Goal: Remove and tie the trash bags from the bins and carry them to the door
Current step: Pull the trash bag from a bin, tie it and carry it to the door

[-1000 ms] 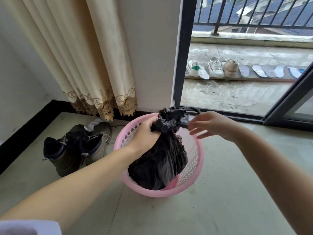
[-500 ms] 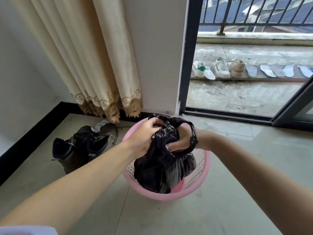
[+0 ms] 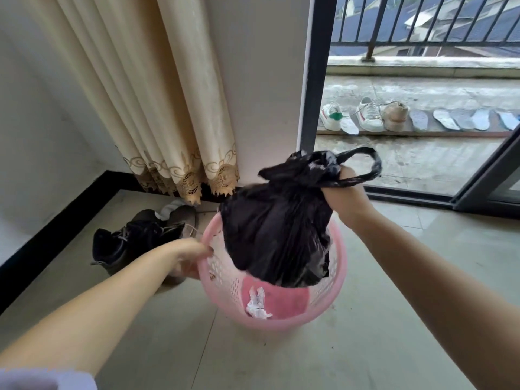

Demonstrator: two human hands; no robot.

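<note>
The black trash bag (image 3: 277,235) hides our right hand's (image 3: 344,195) fingers, which are closed on its knotted neck, holding it above the pink bin (image 3: 336,280). Our left hand (image 3: 191,257) clasps the bin's rim.

Black trash bag (image 3: 277,235) is now hanging clear above the pink bin (image 3: 339,266); 0.5 s ago it was sitting inside. Right hand (image 3: 342,192) is now alone in gripping the gathered neck, one handle loop (image 3: 363,167) sticking out past it. Left hand (image 3: 188,256) is off the bag and pinching the bin's near-left rim. Bin floor is showing for the first time, with a crumpled white paper scrap (image 3: 257,304) lying on it.
</note>
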